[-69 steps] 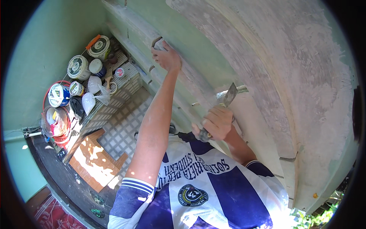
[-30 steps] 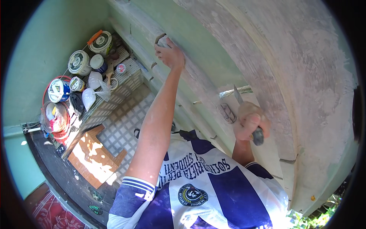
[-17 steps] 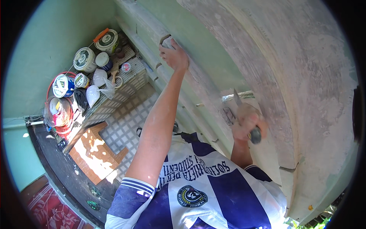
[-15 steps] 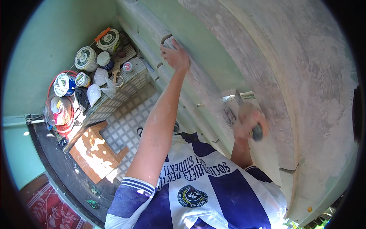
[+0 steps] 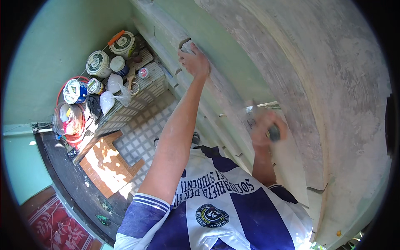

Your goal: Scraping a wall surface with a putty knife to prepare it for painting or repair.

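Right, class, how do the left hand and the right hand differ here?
The left hand looks sharp, while the right hand is blurred. The left hand rests against the pale ledge; the right hand grips a dark-ended tool handle. The left hand is higher in the picture than the right hand. Both are bare.

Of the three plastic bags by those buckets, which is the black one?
The leftmost plastic bag, just below the small round tub. It is dark, while the other two bags look see-through and pale.
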### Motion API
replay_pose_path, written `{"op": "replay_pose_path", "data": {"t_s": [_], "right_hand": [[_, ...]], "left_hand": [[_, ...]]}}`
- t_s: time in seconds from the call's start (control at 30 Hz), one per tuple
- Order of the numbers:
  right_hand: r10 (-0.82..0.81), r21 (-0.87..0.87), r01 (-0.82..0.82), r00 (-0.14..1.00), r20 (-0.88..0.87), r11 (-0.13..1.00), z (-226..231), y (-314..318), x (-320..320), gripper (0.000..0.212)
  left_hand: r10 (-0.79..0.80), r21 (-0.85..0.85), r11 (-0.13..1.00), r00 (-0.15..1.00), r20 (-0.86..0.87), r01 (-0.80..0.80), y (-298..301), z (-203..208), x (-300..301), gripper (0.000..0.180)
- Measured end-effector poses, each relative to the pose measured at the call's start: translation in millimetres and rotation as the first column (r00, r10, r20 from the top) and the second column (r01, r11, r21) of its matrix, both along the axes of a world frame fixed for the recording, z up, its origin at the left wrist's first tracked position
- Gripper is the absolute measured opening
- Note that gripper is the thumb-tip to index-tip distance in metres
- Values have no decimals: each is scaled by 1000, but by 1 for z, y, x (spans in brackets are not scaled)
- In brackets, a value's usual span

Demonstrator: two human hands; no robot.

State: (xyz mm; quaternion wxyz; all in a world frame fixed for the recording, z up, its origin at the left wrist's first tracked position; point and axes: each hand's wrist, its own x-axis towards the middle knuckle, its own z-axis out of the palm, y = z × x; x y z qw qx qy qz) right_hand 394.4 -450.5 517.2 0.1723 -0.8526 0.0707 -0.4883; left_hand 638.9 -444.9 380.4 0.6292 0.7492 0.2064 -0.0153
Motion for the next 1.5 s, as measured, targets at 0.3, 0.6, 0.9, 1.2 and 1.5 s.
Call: {"op": "replay_pose_path", "data": {"t_s": [0.3,0.6,0.9,1.2,1.5], "right_hand": [[-21,-78,35,985,168,996,-2,-1,7,35],[323,299,-429,882,343,853,-4,5,0,33],[104,42,-111,985,141,993,-13,-4,-1,25],[46,89,-55,994,102,995,-20,-4,0,26],[150,289,-220,958,245,932,-5,6,-8,42]], "left_hand": [[5,15,1000,1000,-4,-5,0,-2,0,69],[-15,50,999,1000,-15,15,1,1,-5,69],[-7,36,999,1000,6,7,-1,1,-2,68],[8,28,1000,1000,23,-9,0,1,0,67],[-16,37,999,1000,-17,17,1,-1,-2,68]]}}
